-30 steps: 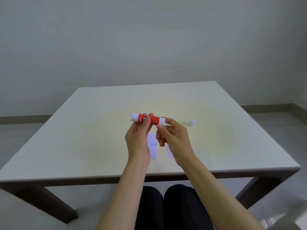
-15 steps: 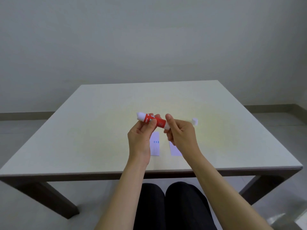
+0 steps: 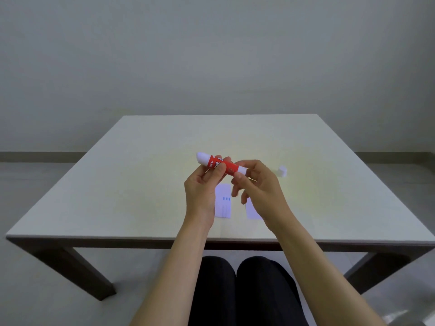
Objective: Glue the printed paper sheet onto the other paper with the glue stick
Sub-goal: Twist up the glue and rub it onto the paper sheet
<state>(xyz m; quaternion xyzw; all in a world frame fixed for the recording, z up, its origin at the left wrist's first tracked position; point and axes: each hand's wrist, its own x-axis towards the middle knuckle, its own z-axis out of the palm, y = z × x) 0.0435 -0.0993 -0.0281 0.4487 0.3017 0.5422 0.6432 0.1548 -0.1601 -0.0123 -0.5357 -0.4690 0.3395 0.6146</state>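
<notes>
both hands [image 3: 233, 184] clamped on glue stick [image 3: 222, 164], above table [image 3: 141, 184] centre, edges distant

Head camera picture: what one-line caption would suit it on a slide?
Both hands hold an uncapped glue stick above two paper slips, its white cap set aside on the table.

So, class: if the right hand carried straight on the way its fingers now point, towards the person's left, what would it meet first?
The right hand already pinches the base of the glue stick; pushing on leftwards, its fingers would probably meet the left hand, which holds the stick's middle. Depth is uncertain.
</notes>
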